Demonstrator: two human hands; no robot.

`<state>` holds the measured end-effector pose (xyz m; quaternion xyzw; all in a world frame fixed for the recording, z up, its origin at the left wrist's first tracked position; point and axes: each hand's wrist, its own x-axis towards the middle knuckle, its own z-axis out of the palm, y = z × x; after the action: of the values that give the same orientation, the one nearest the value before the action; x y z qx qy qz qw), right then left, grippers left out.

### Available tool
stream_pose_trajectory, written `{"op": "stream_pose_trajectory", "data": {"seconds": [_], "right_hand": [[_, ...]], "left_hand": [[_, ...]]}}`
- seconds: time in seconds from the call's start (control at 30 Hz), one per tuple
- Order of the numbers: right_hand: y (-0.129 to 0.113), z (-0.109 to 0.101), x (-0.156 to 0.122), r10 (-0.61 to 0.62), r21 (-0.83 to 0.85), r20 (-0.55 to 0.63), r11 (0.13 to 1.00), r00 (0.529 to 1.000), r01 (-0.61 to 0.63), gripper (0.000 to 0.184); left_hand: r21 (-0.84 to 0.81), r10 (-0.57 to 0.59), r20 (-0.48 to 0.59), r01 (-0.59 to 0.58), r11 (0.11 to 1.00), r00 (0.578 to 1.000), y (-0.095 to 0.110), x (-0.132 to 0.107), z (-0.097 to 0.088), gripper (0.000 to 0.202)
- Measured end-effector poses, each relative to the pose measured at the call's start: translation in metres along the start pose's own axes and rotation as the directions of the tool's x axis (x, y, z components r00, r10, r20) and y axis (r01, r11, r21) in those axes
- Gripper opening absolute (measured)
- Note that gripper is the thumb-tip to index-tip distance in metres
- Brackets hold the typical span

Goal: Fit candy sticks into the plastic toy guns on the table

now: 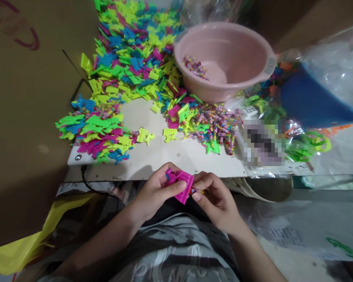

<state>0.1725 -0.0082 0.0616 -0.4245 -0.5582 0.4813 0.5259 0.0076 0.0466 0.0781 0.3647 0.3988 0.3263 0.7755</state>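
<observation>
My left hand [154,192] grips a small magenta plastic toy piece [181,185] just in front of the white table's edge [164,166]. My right hand [214,196] pinches the same piece from the right, with a tiny multicoloured bit showing between its fingertips. Both hands are closed, close together above my lap. A big heap of green, yellow, blue and magenta plastic pieces [129,58] covers the table's far left. Small striped candy-like rolls [220,127] lie in a pile at the middle right.
A pink plastic basin [223,58] with a few small rolls inside stands at the back. Clear plastic bags with coloured parts [297,133] lie to the right. A brown cardboard wall [26,117] rises on the left. A black cable [86,184] hangs off the table.
</observation>
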Motion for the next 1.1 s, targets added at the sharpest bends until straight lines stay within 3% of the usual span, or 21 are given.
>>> {"op": "stream_pose_trajectory", "data": {"seconds": [0.1, 0.27, 0.47, 0.57, 0.67, 0.73, 0.83, 1.0, 1.1], "right_hand": [[0.002, 0.000, -0.002, 0.022, 0.057, -0.049, 0.998, 0.999, -0.019, 0.011], [-0.004, -0.007, -0.006, 0.007, -0.034, 0.044, 0.999, 0.999, -0.006, 0.012], [-0.004, -0.007, 0.001, 0.022, 0.030, 0.066, 0.999, 0.998, -0.024, 0.018], [0.003, -0.006, 0.001, 0.024, 0.010, 0.052, 1.000, 0.998, -0.024, 0.016], [0.008, -0.009, -0.001, 0.012, -0.138, -0.018, 0.990, 1.000, -0.014, 0.011], [0.008, -0.011, -0.003, -0.004, -0.222, -0.088, 0.975, 0.996, -0.015, 0.008], [0.001, -0.011, -0.006, -0.038, -0.271, -0.161, 0.962, 0.986, -0.007, 0.006], [-0.012, -0.002, -0.012, -0.255, -0.493, -0.048, 0.847, 0.966, 0.199, 0.025], [-0.013, 0.002, -0.012, -0.348, -0.601, -0.039, 0.757, 0.937, 0.257, 0.031]], "left_hand": [[0.044, 0.014, -0.041, -0.012, 0.999, 0.999, 0.000, 0.000, -0.001, 0.042], [0.166, -0.003, 0.054, -0.006, 0.986, 0.999, -0.001, -0.001, -0.008, 0.040], [-0.007, -0.067, 0.103, 0.068, 0.998, 0.992, -0.005, 0.000, -0.008, 0.039], [-0.058, -0.064, 0.052, 0.067, 0.996, 0.997, -0.008, 0.001, -0.007, 0.038], [0.056, 0.045, -0.108, -0.039, 0.998, 0.993, -0.009, 0.000, -0.010, 0.035], [0.172, 0.172, -0.200, -0.138, 0.975, 0.965, -0.008, -0.001, -0.012, 0.034], [0.294, 0.371, -0.197, -0.306, 0.905, 0.907, -0.005, -0.003, -0.009, 0.033], [0.404, 0.651, -0.103, -0.567, 0.718, 0.752, -0.008, -0.005, 0.003, 0.027], [0.405, 0.695, -0.071, -0.616, 0.676, 0.716, -0.013, -0.006, 0.007, 0.028]]}}
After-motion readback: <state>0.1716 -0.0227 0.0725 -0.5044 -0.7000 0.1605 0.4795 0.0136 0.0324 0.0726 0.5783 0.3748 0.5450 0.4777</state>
